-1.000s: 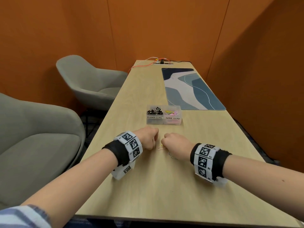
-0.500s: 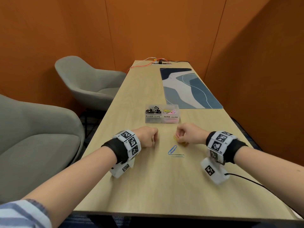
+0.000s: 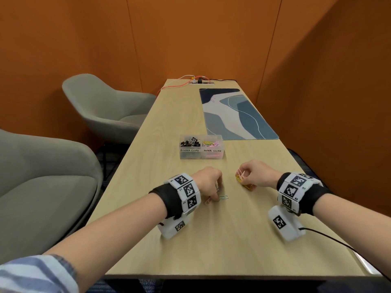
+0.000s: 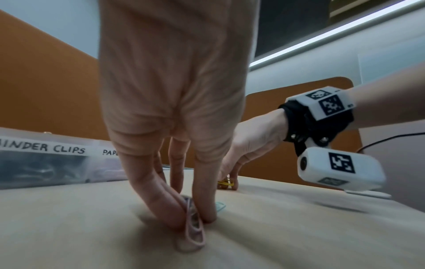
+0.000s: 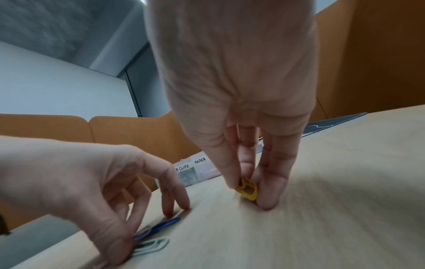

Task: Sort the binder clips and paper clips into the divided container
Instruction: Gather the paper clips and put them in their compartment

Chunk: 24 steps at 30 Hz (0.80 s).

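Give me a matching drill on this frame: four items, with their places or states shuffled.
1. yellow paper clips
2. pink paper clip
3. binder clips
4. desk mat

a. left compartment of the container
b. pinched by the left hand
c. far right on the table
d. pinched by the right hand

Pairs: 1-d, 2-b, 3-a, 4-c

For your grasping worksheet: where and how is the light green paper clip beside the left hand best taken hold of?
The light green paper clip lies flat on the table, one end under the left hand. Probably best: come from above, pinch its free rounded end across the thin wire edges, tipping it up, since flat wire offers no height to grip.
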{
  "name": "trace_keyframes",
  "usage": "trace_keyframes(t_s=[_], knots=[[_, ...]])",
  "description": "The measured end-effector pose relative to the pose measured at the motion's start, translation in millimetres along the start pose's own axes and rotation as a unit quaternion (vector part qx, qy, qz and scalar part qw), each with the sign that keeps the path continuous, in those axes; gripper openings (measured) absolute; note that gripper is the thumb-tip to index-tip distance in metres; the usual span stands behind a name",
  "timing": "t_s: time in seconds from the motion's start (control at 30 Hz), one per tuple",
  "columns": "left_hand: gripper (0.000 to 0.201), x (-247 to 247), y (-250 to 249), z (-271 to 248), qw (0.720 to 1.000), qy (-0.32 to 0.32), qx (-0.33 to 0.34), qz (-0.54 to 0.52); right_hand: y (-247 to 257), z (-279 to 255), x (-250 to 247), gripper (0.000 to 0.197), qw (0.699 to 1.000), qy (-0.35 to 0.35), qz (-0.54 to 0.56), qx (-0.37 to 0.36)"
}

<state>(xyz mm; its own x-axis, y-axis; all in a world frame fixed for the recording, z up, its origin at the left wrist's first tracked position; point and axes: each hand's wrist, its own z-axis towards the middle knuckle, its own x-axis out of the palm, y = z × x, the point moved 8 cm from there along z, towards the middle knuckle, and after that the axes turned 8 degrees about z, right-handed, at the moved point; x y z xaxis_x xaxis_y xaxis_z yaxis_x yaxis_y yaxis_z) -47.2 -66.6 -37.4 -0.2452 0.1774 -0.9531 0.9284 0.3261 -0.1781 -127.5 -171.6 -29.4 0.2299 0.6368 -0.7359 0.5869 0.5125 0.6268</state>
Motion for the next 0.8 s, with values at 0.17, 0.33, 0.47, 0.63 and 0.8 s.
trace_keyframes(t_s=[0.17, 0.33, 0.47, 0.63, 0.8], knots=[[0.032, -6.3, 14.4, -4.8, 0.999, -0.020, -0.015, -0.028, 1.2, -1.0, 0.3, 0.028, 1.000, -0.007, -0.014, -0.007], [0.022, -5.8, 17.2, -10.5, 0.999, -0.031, 0.013, -0.017, 2.9, -0.7, 2.8, 0.027, 1.000, 0.000, -0.017, -0.004], [0.020, -7.2, 13.5, -16.5, 0.997, -0.044, 0.049, 0.033, 8.6, -3.5, 3.6, 0.027, 0.999, 0.005, -0.037, -0.017], [0.029, -10.2, 20.3, -19.8, 0.993, -0.060, 0.053, 0.089, 10.9, -5.8, 4.9, 0.027, 0.998, 0.008, -0.059, -0.023], [0.037, -9.1, 14.2, -19.1, 0.989, -0.042, 0.078, 0.120, 16.4, -6.6, 7.8, 0.028, 0.996, 0.006, -0.079, -0.034]])
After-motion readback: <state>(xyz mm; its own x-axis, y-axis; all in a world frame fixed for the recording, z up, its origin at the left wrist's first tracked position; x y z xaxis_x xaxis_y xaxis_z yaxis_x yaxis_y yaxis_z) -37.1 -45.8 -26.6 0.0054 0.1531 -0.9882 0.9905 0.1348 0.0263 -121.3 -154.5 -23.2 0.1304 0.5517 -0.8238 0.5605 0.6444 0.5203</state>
